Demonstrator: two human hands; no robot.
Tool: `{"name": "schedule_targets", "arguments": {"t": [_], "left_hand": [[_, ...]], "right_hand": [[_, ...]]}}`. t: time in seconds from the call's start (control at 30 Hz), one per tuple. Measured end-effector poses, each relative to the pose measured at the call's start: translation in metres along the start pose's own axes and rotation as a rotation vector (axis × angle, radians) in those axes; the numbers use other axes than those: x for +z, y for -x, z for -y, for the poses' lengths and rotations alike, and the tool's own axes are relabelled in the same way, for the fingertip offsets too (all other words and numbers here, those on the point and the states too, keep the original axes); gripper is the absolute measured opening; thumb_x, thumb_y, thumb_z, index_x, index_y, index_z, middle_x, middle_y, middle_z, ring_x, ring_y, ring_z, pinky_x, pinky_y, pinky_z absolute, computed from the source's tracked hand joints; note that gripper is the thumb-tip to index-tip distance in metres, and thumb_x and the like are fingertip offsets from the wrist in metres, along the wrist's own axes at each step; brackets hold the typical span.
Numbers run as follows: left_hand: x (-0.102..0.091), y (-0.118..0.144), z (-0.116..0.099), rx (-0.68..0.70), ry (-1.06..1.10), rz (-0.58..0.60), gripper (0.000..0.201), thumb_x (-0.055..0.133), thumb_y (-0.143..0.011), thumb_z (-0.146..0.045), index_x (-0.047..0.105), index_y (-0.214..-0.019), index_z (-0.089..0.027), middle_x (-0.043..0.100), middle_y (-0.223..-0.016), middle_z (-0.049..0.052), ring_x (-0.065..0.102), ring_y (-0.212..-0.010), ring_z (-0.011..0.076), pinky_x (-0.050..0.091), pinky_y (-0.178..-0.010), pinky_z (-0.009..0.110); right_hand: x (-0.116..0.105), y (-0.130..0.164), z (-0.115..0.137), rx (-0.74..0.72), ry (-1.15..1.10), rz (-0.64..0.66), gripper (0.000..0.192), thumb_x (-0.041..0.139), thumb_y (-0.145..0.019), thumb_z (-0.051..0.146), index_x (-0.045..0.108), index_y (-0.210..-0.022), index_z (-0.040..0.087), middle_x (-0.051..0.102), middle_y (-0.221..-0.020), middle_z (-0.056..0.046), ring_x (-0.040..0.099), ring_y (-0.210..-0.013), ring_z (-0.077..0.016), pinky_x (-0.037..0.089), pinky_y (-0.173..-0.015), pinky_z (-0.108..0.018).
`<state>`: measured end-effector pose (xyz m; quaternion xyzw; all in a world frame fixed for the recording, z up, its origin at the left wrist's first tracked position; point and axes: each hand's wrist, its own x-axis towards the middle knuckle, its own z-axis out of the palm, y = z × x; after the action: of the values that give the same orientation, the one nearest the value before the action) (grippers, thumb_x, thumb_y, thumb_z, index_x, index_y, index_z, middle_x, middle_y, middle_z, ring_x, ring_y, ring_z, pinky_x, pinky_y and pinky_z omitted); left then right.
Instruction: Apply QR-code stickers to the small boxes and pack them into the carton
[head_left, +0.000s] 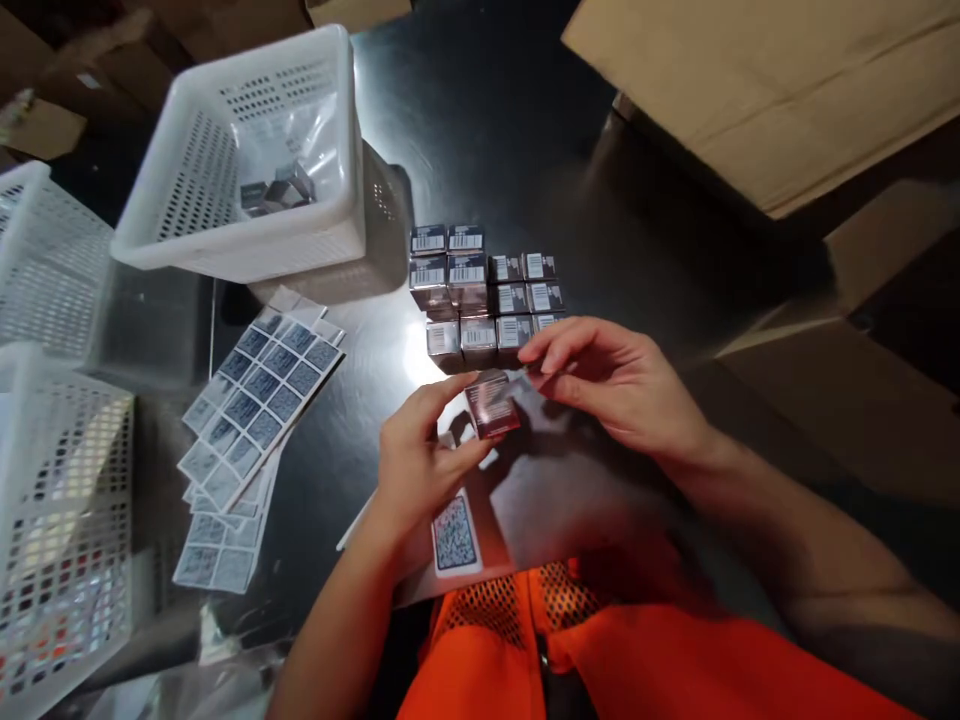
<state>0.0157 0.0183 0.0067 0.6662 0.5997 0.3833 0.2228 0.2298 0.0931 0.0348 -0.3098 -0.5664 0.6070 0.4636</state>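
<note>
A small dark reddish box (491, 404) with fine print is gripped between the thumb and fingers of my left hand (420, 450). My right hand (619, 385) is just to the right of the box, thumb and fingertips pinched together; whatever they hold is too small to make out. Beyond both hands stand several small boxes (469, 285) in rows, barcodes facing up, some stacked higher at the left. Below my left hand lies a pale backing sheet with one printed label (454, 535) on it.
Printed label sheets (262, 390) lie overlapping on the dark metal table (480, 120) at left. A white perforated basket (262, 250) behind them contains a few small boxes and clear plastic. More white baskets (67, 530) stand at far left. Cardboard boxes (780, 90) flank the right side.
</note>
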Motion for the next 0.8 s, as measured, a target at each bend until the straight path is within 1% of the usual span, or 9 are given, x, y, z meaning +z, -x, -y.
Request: {"name": "schedule_targets", "arguments": {"t": [0.07,0.13,0.2,0.27,0.33,0.5,0.67,0.8], "left_hand": [[0.0,0.001,0.0001,0.009,-0.011,0.018,0.056,0.09,-0.073,-0.026,0.07,-0.126,-0.024,0.079,-0.107,0.003,0.072,-0.083,0.017,0.055,-0.069,0.025],[0.0,0.0018,0.0007,0.013,-0.021,0.031,0.056,0.089,-0.073,-0.025,0.07,-0.126,-0.025,0.079,-0.107,0.002,0.073,-0.085,0.0173,0.057,-0.073,0.026],[0.0,0.0023,0.001,0.009,-0.029,0.039,0.055,0.088,-0.074,-0.022,0.07,-0.126,-0.026,0.079,-0.108,0.001,0.073,-0.087,0.017,0.057,-0.077,0.026],[-0.0001,0.0022,0.0006,0.01,-0.036,0.05,0.054,0.086,-0.074,-0.019,0.07,-0.125,-0.026,0.079,-0.109,0.001,0.073,-0.088,0.0167,0.057,-0.079,0.027],[-0.0002,0.0018,-0.0004,0.015,-0.04,0.065,0.055,0.086,-0.073,-0.017,0.07,-0.125,-0.026,0.079,-0.108,0.001,0.073,-0.088,0.0167,0.058,-0.079,0.027],[0.0001,0.0021,-0.0017,0.032,-0.052,0.078,0.058,0.087,-0.071,-0.016,0.07,-0.126,-0.026,0.079,-0.108,0.0,0.073,-0.087,0.0162,0.058,-0.079,0.026],[0.0019,0.004,-0.0003,0.013,-0.047,0.083,0.062,0.088,-0.069,-0.012,0.069,-0.126,-0.029,0.079,-0.11,-0.001,0.073,-0.095,0.0169,0.057,-0.085,0.026],[0.002,0.0051,0.001,0.016,-0.056,0.087,0.062,0.087,-0.07,-0.013,0.069,-0.127,-0.03,0.078,-0.108,-0.001,0.073,-0.094,0.0176,0.058,-0.083,0.027]], "right_hand": [[-0.0023,0.0002,-0.0003,0.03,0.004,0.016,0.019,0.085,-0.081,0.028,0.068,-0.08,0.02,0.072,-0.086,0.0,0.069,-0.08,-0.0121,0.057,-0.076,-0.024],[-0.0036,0.0009,-0.0004,0.127,0.023,0.087,0.024,0.084,-0.082,0.028,0.064,-0.092,0.021,0.07,-0.079,0.003,0.068,-0.071,-0.0108,0.056,-0.067,-0.022],[-0.0035,0.0021,-0.0006,0.244,0.042,0.162,0.041,0.085,-0.081,0.028,0.055,-0.109,0.024,0.07,-0.076,0.005,0.067,-0.064,-0.0107,0.052,-0.058,-0.021],[-0.002,0.0032,-0.0013,0.322,0.045,0.179,0.058,0.085,-0.079,0.025,0.043,-0.118,0.026,0.069,-0.072,0.008,0.067,-0.059,-0.0113,0.049,-0.054,-0.02],[0.0001,0.0039,-0.0025,0.35,0.038,0.157,0.063,0.086,-0.076,0.024,0.038,-0.118,0.027,0.068,-0.069,0.009,0.067,-0.056,-0.0113,0.048,-0.051,-0.019],[0.0033,0.0038,-0.0045,0.389,0.007,0.134,0.066,0.087,-0.072,0.019,0.036,-0.114,0.028,0.067,-0.067,0.011,0.063,-0.049,-0.0096,0.044,-0.044,-0.017],[0.0036,0.0028,-0.0039,0.405,-0.02,0.122,0.067,0.088,-0.071,0.018,0.036,-0.112,0.028,0.067,-0.066,0.011,0.062,-0.047,-0.0091,0.043,-0.043,-0.016],[0.004,0.0027,-0.0033,0.417,-0.03,0.116,0.067,0.088,-0.07,0.017,0.036,-0.111,0.028,0.067,-0.065,0.011,0.062,-0.046,-0.0085,0.043,-0.042,-0.015]]}}
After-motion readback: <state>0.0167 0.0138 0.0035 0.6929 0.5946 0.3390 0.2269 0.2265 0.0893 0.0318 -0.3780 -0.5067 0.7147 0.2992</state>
